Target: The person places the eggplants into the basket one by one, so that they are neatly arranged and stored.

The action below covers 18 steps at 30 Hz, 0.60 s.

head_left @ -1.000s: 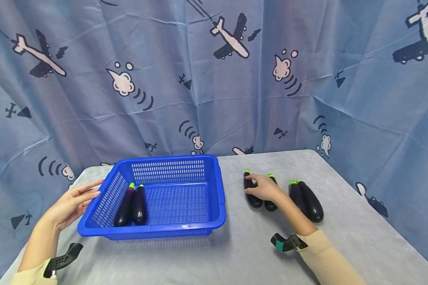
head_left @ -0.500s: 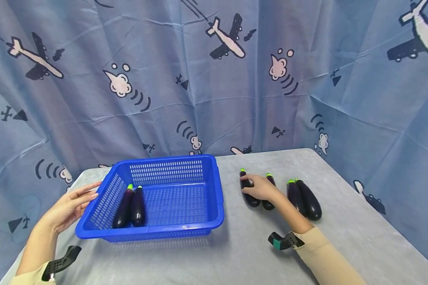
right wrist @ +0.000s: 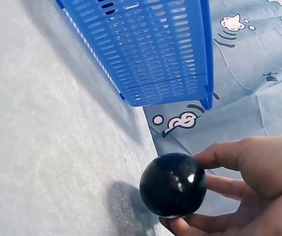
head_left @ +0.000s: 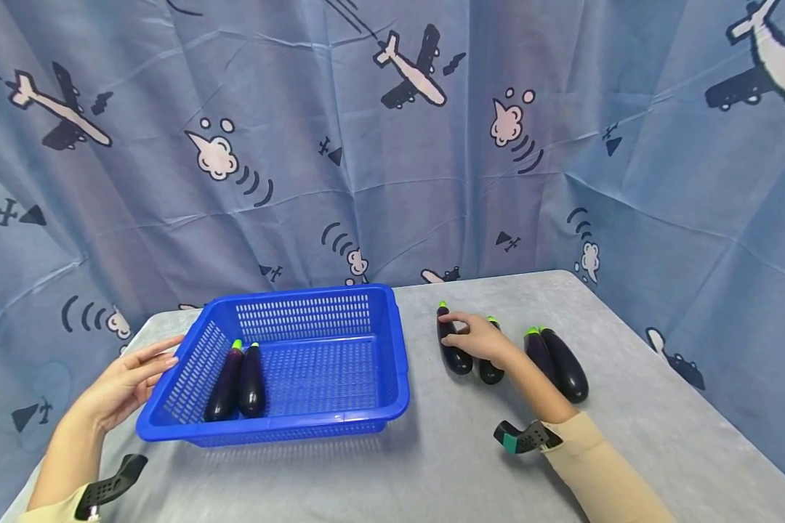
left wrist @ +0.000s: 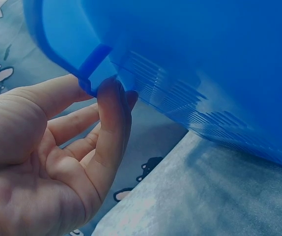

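Note:
A blue plastic basket [head_left: 402, 363] stands on the grey table and holds two dark eggplants [head_left: 225, 383] [head_left: 251, 381] along its left side. My left hand [head_left: 131, 378] rests with straight fingers against the basket's left rim [left wrist: 89, 73]; the left wrist view shows the fingertips [left wrist: 114, 98] touching it. To the right of the basket, my right hand [head_left: 469, 338] curls round one eggplant [head_left: 453, 356]. In the right wrist view this eggplant's round end [right wrist: 173, 184] sits in my fingers [right wrist: 229, 157], just over its shadow. A second eggplant [head_left: 490, 370] lies beside it.
Two more eggplants [head_left: 539, 356] [head_left: 565, 363] lie side by side right of my right forearm. A blue curtain printed with aeroplanes [head_left: 392, 145] hangs close behind the table. The table's right edge [head_left: 693, 407] runs diagonally. Bare grey tabletop [head_left: 445, 450] lies in front of the basket.
My right hand has shifted the gripped eggplant a little to the left, away from its neighbour. The left hand stays at the basket's rim.

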Available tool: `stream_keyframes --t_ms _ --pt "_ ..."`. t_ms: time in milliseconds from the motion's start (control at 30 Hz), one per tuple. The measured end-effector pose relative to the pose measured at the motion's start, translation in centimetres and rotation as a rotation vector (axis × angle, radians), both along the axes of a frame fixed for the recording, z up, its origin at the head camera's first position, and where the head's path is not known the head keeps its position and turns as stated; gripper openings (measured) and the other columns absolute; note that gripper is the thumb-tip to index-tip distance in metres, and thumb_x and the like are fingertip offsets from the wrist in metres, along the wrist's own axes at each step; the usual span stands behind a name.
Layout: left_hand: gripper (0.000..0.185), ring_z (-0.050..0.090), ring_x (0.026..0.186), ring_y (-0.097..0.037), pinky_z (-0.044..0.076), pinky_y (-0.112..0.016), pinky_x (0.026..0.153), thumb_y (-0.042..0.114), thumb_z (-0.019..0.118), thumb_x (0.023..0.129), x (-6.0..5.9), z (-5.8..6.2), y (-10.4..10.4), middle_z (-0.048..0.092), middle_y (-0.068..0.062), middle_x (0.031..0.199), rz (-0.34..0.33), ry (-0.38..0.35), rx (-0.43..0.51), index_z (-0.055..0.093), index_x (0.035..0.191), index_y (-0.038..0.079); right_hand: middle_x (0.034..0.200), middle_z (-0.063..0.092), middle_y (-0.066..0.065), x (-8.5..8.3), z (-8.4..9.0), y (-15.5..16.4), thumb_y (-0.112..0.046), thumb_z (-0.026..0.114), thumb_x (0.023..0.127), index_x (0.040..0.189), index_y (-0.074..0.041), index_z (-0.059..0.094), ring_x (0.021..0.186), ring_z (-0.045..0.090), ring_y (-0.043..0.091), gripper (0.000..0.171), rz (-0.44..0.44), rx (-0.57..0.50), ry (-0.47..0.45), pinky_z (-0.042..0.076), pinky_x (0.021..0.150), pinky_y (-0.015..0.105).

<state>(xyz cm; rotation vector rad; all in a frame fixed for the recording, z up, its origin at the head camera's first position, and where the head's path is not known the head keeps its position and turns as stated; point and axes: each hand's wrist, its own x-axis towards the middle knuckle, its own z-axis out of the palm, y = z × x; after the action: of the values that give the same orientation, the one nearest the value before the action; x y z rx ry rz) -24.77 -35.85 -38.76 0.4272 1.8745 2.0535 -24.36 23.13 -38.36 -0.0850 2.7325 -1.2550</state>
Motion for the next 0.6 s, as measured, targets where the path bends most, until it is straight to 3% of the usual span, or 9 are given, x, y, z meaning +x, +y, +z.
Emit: stream_keyframes --t_ms 67,267,467,600 --pt "0.048 0.077 0.099 -0.015 0.064 -0.033 0.081 0.004 0.043 0.113 0.02 0.00 0.00 0.076 0.004 0.115 0.005 -0.001 -0.004 0.073 0.127 0.038 0.148 0.052 0.034 0.04 0.19 0.03 -0.015 0.067 0.100 0.150 -0.003 0.056 0.126 0.060 0.044 0.052 -0.014 -0.016 -0.005 0.057 0.095 0.051" --pt "0.047 0.077 0.099 -0.015 0.064 -0.033 0.081 0.004 0.044 0.113 0.03 0.07 0.05 0.076 0.004 0.115 0.015 -0.002 -0.019 0.073 0.127 0.039 0.138 0.060 0.032 0.06 0.51 0.15 -0.014 0.066 0.102 0.153 -0.003 0.051 0.107 0.065 0.031 0.054 -0.043 -0.118 -0.031 0.057 0.080 0.038" --pt "0.047 0.076 0.099 -0.015 0.064 -0.033 0.082 0.004 0.044 0.113 0.04 0.19 0.05 0.076 0.004 0.115 0.012 -0.004 -0.016 0.073 0.127 0.038 0.143 0.057 0.031 -0.07 0.61 0.20 -0.016 0.063 0.105 0.156 -0.007 0.048 0.122 0.063 0.036 0.055 -0.051 -0.209 -0.092 0.058 0.098 0.056" --pt "0.047 0.076 0.100 -0.014 0.064 -0.032 0.082 0.004 0.044 0.112 0.06 0.24 0.06 0.076 0.004 0.115 0.009 -0.010 -0.010 0.073 0.127 0.038 0.143 0.055 0.030 -0.14 0.72 0.19 -0.017 0.062 0.105 0.159 -0.008 0.043 0.119 0.061 0.033 0.058 -0.069 -0.247 -0.112 0.057 0.099 0.056"
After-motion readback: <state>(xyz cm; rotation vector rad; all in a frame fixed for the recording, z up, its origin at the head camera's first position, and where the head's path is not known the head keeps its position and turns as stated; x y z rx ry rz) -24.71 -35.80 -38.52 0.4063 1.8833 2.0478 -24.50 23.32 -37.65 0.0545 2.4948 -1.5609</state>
